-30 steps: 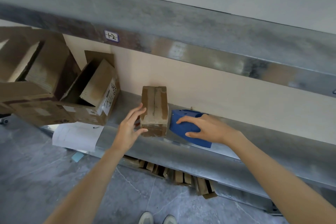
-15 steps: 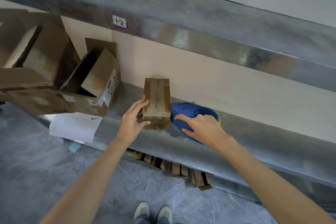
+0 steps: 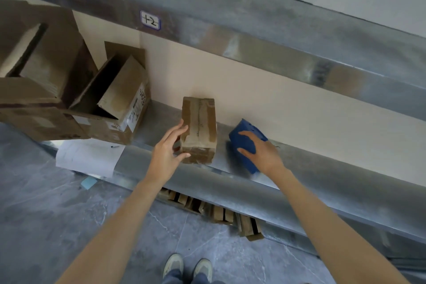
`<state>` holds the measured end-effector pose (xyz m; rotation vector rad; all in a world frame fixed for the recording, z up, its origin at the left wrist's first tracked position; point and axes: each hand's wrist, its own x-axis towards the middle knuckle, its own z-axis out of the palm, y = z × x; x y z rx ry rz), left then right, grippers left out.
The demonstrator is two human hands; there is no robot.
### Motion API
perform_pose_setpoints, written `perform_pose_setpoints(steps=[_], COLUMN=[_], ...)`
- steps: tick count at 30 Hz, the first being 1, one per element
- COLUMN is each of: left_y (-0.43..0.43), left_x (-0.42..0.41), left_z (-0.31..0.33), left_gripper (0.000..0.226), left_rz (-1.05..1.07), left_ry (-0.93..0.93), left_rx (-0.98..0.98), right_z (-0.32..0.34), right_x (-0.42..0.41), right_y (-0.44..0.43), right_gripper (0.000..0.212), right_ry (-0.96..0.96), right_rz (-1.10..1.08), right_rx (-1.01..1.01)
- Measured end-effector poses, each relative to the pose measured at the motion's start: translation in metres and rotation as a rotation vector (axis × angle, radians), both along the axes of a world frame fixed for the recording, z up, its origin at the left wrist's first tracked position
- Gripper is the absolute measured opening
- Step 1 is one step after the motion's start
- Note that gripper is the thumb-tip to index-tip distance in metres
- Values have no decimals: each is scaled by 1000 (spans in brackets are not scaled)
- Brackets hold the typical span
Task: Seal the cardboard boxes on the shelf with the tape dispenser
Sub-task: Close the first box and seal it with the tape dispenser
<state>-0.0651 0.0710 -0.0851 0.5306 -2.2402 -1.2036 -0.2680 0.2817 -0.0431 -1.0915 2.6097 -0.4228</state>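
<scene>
A small taped cardboard box [image 3: 200, 127] stands on the metal shelf [image 3: 311, 168], its flaps closed under brown tape. My left hand [image 3: 167, 153] cups its left side, thumb against the front face. To the right, apart from the box, the blue tape dispenser [image 3: 244, 143] rests on the shelf with my right hand [image 3: 261, 153] wrapped over it. Two larger open cardboard boxes [image 3: 119, 101] sit at the shelf's left end with their flaps up.
A white paper sheet [image 3: 88, 157] hangs over the shelf's front edge below the open boxes. An upper shelf beam carries a label "1-2" [image 3: 150, 20]. Flattened cardboard pieces [image 3: 221, 212] lie under the shelf. My shoes [image 3: 187, 267] stand on the grey floor.
My right hand has slid the blue tape dispenser to the right, away from the small box, leaving a gap. My left hand stays against the box's left side.
</scene>
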Motion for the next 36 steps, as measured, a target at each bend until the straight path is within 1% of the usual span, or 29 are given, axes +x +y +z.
perform_pose_setpoints(steps=[3, 6, 10, 14, 19, 21, 23, 26, 28, 30, 32, 34, 36], left_y=[-1, -1, -1, -1, -2, -2, -3, -4, -7, -10, -14, -18, -21], left_x=[0, -1, -2, -2, 1, 0, 0, 0, 2, 3, 4, 5, 5], left_z=[0, 1, 0, 0, 2, 3, 4, 5, 6, 8, 12, 16, 19], left_gripper=[82, 81, 82, 82, 81, 81, 82, 81, 80, 80, 81, 81, 80], left_rz=[7, 4, 17, 15, 7, 6, 5, -11, -38, -73, -104, -125, -138], left_ry=[-12, -10, -13, -7, -22, -30, -47, -71, -76, -88, -110, -129, -140], left_rx=[6, 4, 0, 10, -9, -17, -32, -46, -40, -15, 15, 35, 40], right_z=[-12, -17, -26, -30, -24, -21, -18, -14, -8, -1, 7, 14, 16], right_x=[-7, -7, -10, -12, -14, -14, -14, -12, -11, -8, -3, 6, 19], right_y=[-1, -4, -5, -5, -4, -5, -3, 2, 5, 5, 1, -8, -22], right_gripper=[54, 57, 59, 69, 75, 75, 75, 82, 87, 87, 82, 76, 74], right_ry=[-32, -31, -58, -68, -167, -142, -76, -1, 39, 138, 193, 190, 182], right_rz=[-50, -19, 19, 3, 31, 41, 52, 30, -4, 10, 88, 200, 318], right_rx=[-20, 30, 38, 25, 40, 72, 118, 142, 106, 50, -56, -167, -237])
